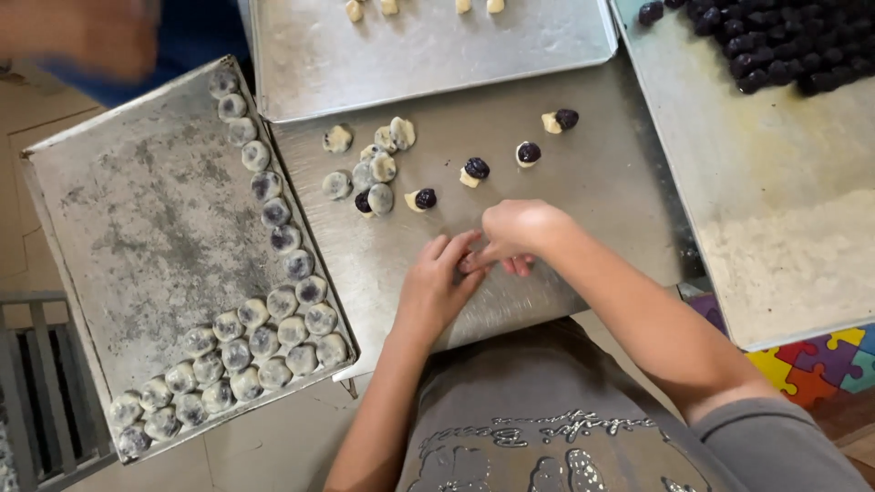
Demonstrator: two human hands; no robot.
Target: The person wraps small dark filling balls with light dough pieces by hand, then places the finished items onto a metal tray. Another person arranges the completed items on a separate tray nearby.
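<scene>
Fingers of the left hand (437, 284) and right hand (512, 233) close together around a small dough piece (471, 263), barely visible, at frame centre above the desk (583, 182), seemingly to seal it; finished balls (273, 330) fill the left tray (137, 228).

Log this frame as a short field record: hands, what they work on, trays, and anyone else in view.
left hand: fingers meet the right hand, pressing a small piece between them
right hand: cupped over the same piece, which is mostly hidden
metal sheet: carries loose dough balls and dough-and-dark-filling pairs
left tray: filled balls lined along its right and lower edges
right tray: dark filling balls, flour patch
other person: blurred, top left
</scene>
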